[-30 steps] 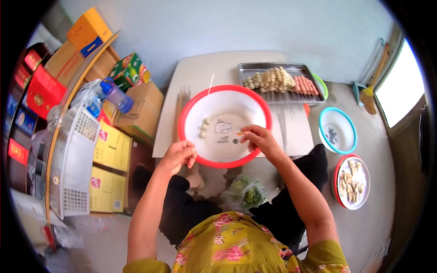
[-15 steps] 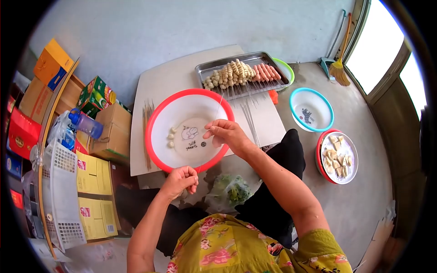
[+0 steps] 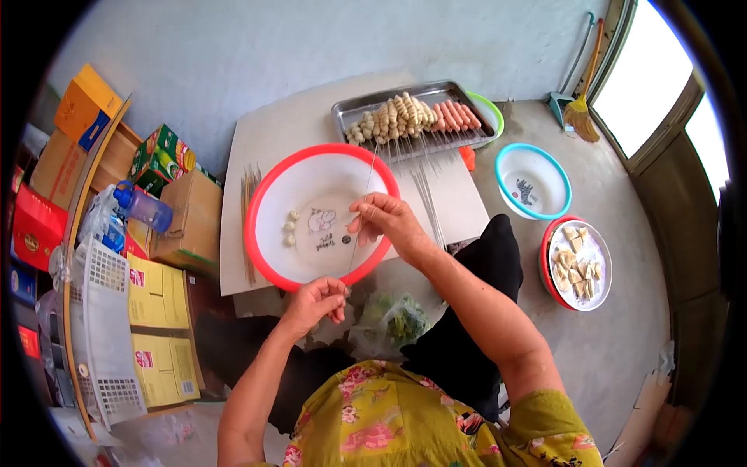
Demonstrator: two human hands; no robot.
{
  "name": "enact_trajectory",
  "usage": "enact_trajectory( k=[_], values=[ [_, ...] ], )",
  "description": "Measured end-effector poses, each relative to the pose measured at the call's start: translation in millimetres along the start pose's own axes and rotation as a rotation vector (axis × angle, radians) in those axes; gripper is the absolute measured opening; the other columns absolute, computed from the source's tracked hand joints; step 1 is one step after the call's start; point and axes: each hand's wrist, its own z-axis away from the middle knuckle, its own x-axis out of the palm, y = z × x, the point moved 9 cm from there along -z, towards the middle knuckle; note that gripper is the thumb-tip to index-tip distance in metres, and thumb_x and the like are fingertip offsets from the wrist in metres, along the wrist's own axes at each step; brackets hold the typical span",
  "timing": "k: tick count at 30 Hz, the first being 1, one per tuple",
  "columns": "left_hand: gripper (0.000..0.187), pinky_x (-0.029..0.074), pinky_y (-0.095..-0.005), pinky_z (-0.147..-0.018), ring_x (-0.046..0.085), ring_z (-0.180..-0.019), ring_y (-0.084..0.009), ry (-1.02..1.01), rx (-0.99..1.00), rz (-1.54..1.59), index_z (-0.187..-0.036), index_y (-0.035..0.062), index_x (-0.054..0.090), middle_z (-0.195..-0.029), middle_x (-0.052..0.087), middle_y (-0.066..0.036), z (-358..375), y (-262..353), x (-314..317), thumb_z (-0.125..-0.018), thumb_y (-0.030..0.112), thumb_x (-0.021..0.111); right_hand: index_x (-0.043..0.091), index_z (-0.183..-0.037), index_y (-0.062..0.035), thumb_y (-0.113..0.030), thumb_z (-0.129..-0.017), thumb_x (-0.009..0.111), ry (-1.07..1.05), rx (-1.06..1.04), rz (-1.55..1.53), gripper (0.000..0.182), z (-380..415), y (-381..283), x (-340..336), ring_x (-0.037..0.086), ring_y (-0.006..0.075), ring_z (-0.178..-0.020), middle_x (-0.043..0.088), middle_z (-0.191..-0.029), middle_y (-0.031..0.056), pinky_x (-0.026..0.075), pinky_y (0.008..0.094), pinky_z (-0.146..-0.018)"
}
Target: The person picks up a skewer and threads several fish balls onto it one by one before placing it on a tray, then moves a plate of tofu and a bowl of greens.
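Note:
A thin metal skewer (image 3: 370, 170) slants over the red-rimmed white basin (image 3: 272, 167). My right hand (image 3: 385, 223) pinches it above the basin's right side. Below the basin's near rim, my left hand (image 3: 315, 307) is closed around the skewer's lower end; whatever else its fingers hold is hidden. Several small pale balls (image 3: 290, 228) lie in the basin, left of a printed animal drawing. Behind it, a metal tray (image 3: 352, 111) carries skewered pale balls, ridged pale pieces (image 3: 405, 115) and pink sausages (image 3: 456, 117).
Bare skewers (image 3: 426, 202) and thin sticks (image 3: 250, 222) lie on the table (image 3: 268, 128). A bag of greens (image 3: 401, 321) is between the legs. To the right are a blue-rimmed basin (image 3: 532, 177) and a bowl of cut pieces (image 3: 577, 268). Shelves with boxes (image 3: 187, 218) stand left.
The skewer is more upright over the basin. My left hand has moved slightly up and right, and my right hand slightly up. The whole view has shifted a little.

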Motion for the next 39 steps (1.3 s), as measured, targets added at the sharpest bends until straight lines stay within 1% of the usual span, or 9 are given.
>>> enact_trajectory(
  k=[13, 20, 22, 26, 28, 31, 32, 35, 39],
  values=[
    [0.013, 0.049, -0.0234, -0.058, 0.059, -0.065, -0.0103, 0.096, 0.086, -0.129, -0.102, 0.002, 0.054, -0.079, 0.056, -0.002, -7.2, 8.7, -10.5, -0.09, 0.007, 0.053, 0.057, -0.098, -0.0054, -0.018, -0.097, 0.044, 0.066, -0.004, -0.011, 0.018, -4.0, 6.2, -8.7, 0.06, 0.0104, -0.056, 0.067, -0.077, 0.006, 0.041, 0.0212, -0.053],
    [0.015, 0.046, -0.0218, -0.055, 0.059, -0.063, -0.0089, 0.454, 0.219, -0.384, -0.099, 0.0031, 0.061, -0.074, 0.061, -0.003, -42.1, 63.2, -134.0, -0.088, 0.011, 0.055, 0.057, -0.103, -0.0038, -0.018, -0.096, 0.045, 0.132, 0.016, -0.041, 0.02, -6.1, -0.2, -20.8, 0.055, 0.0103, -0.05, 0.065, -0.071, 0.0074, 0.04, 0.0214, -0.048],
    [0.015, 0.049, -0.0262, -0.059, 0.062, -0.067, -0.0144, 0.582, 0.068, -0.656, -0.096, 0.0048, 0.063, -0.079, 0.064, -0.006, -53.6, 60.1, -163.5, -0.084, 0.011, 0.058, 0.057, -0.103, -0.0037, -0.019, -0.096, 0.045, 0.126, 0.023, -0.034, 0.02, -5.2, -3.3, -18.8, 0.054, 0.0099, -0.049, 0.065, -0.07, 0.0074, 0.039, 0.0215, -0.048],
    [0.018, 0.05, -0.0283, -0.063, 0.062, -0.07, -0.0168, 0.513, 0.049, -1.036, -0.097, 0.007, 0.064, -0.082, 0.063, -0.008, -89.1, 35.2, -184.4, -0.08, 0.013, 0.062, 0.057, -0.104, -0.0036, -0.019, -0.097, 0.044, 0.113, 0.062, -0.01, 0.021, -4.5, -2.1, -16.5, 0.052, 0.0091, -0.047, 0.064, -0.068, 0.0071, 0.038, 0.0212, -0.048],
    [0.026, 0.05, -0.0334, -0.076, 0.063, -0.084, -0.0259, 0.465, -0.083, -1.123, -0.1, 0.0064, 0.065, -0.091, 0.063, -0.015, -103.8, 14.0, -186.7, -0.075, 0.011, 0.067, 0.057, -0.104, -0.0036, -0.019, -0.097, 0.044, 0.112, 0.07, -0.004, 0.021, -4.3, -1.0, -17.9, 0.052, 0.009, -0.047, 0.064, -0.068, 0.0069, 0.038, 0.0211, -0.048],
    [0.025, 0.049, -0.0372, -0.082, 0.058, -0.097, -0.0314, 0.475, 0.01, -1.393, -0.096, 0.0042, 0.065, -0.099, 0.063, -0.018, -112.4, 11.8, -174.7, -0.071, 0.008, 0.068, 0.057, -0.103, -0.0035, -0.019, -0.097, 0.044, 0.104, 0.088, 0.016, 0.021, -3.5, -0.3, -19.6, 0.052, 0.0088, -0.047, 0.064, -0.067, 0.0065, 0.038, 0.0208, -0.048],
    [0.024, 0.047, -0.0375, -0.086, 0.054, -0.104, -0.0312, 0.487, -0.093, -1.367, -0.095, 0.0038, 0.065, -0.103, 0.062, -0.016, -113.5, 8.6, -175.5, -0.072, 0.008, 0.067, 0.057, -0.103, -0.0033, -0.02, -0.097, 0.044, 0.1, 0.098, 0.014, 0.022, -2.8, -0.5, -19.3, 0.051, 0.0087, -0.046, 0.064, -0.067, 0.0063, 0.038, 0.0207, -0.048],
    [0.023, 0.047, -0.0381, -0.086, 0.054, -0.104, -0.033, 0.542, -0.174, -1.444, -0.094, 0.0006, 0.063, -0.099, 0.062, -0.019, -123.5, -8.5, -191.2, -0.072, 0.007, 0.066, 0.057, -0.102, -0.0027, -0.02, -0.097, 0.045, 0.097, 0.112, 0.018, 0.022, -1.5, -1.1, -19.9, 0.051, 0.0086, -0.046, 0.064, -0.067, 0.006, 0.039, 0.0205, -0.048],
    [0.025, 0.049, -0.0392, -0.085, 0.057, -0.096, -0.0372, 0.535, -0.105, -1.455, -0.092, -0.0029, 0.062, -0.097, 0.06, -0.024, -139.7, -15.0, -203.6, -0.07, 0.005, 0.067, 0.057, -0.103, -0.0023, -0.018, -0.097, 0.044, 0.069, 0.121, 0.047, 0.022, 0.1, 1.7, -15.3, 0.052, 0.0092, -0.046, 0.063, -0.066, 0.0064, 0.041, 0.0203, -0.049]
  ],
)
